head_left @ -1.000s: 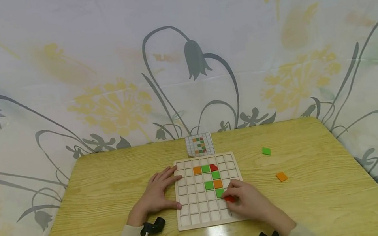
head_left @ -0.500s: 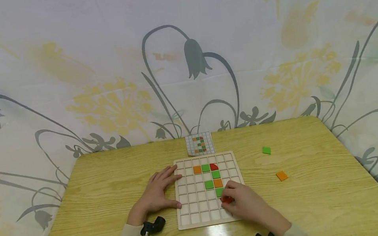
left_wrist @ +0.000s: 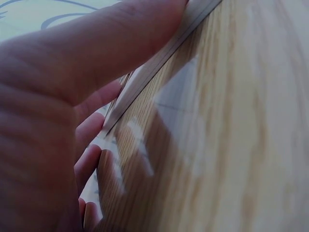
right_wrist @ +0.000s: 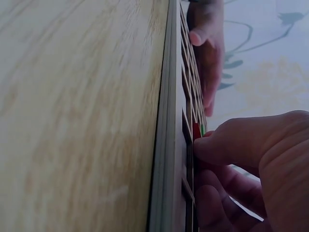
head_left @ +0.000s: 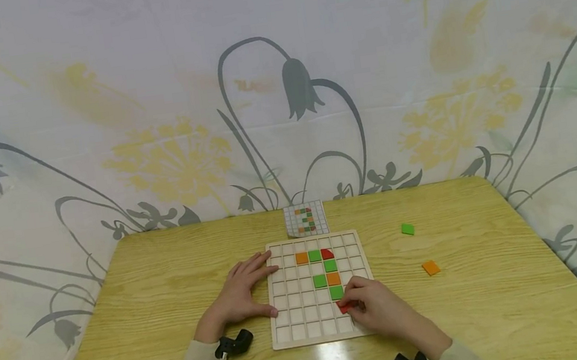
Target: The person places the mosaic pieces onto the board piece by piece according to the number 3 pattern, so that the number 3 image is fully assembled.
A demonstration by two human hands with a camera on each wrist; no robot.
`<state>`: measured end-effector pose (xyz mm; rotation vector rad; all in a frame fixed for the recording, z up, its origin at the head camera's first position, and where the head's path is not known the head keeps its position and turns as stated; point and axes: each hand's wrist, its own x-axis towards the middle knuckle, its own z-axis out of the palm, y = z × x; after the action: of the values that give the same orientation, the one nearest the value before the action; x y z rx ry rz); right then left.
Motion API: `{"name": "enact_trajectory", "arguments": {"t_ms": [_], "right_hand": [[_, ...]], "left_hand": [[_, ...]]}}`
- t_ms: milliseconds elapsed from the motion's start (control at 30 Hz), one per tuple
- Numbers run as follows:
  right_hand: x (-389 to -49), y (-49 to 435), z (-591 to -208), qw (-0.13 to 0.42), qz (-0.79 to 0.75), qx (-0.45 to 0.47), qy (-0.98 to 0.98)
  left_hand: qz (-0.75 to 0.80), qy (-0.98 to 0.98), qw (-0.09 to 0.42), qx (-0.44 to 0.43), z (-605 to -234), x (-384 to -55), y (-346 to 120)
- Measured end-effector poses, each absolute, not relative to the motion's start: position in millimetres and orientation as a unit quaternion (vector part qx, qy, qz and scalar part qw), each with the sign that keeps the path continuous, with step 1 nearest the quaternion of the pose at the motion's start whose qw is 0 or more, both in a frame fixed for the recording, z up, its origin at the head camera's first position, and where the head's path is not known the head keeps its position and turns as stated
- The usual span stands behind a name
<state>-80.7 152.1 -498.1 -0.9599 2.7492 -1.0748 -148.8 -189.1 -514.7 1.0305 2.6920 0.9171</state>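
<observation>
A pale wooden grid board lies on the table in front of me. My left hand rests along its left side, fingers spread and thumb and fingertips on the rim. My right hand is over the board's lower right and pinches a red tile, partly hidden by the fingers, just below a green tile. In the right wrist view the thumb presses the red tile close to the grid. Further up sit an orange tile, a rounded red tile and several other tiles.
Behind the board lies a pattern card printed with coloured squares on a grid. To the right, a loose green tile and a loose orange tile lie on the wooden table. A flower-printed cloth hangs behind.
My right hand has shifted slightly left, then a little back right, with the red tile turning in its fingers and more of it showing. The left hand stays in place.
</observation>
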Motion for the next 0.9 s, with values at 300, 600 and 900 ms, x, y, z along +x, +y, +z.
{"name": "enact_trajectory", "arguments": {"t_ms": [300, 600, 900], "right_hand": [[-78.9, 147.3, -497.0, 0.005, -0.323, -0.301, 0.897], [-77.4, 146.9, -498.8, -0.001, -0.314, -0.304, 0.9], [-79.2, 150.5, -494.8, 0.047, -0.329, -0.301, 0.894]], "left_hand": [[0.306, 0.886, 0.052, 0.345, -513.3, -148.3, -189.1], [0.303, 0.885, 0.049, 0.349, -514.0, -148.5, -188.6], [0.304, 0.888, 0.06, 0.34, -514.2, -148.5, -189.5]]}}
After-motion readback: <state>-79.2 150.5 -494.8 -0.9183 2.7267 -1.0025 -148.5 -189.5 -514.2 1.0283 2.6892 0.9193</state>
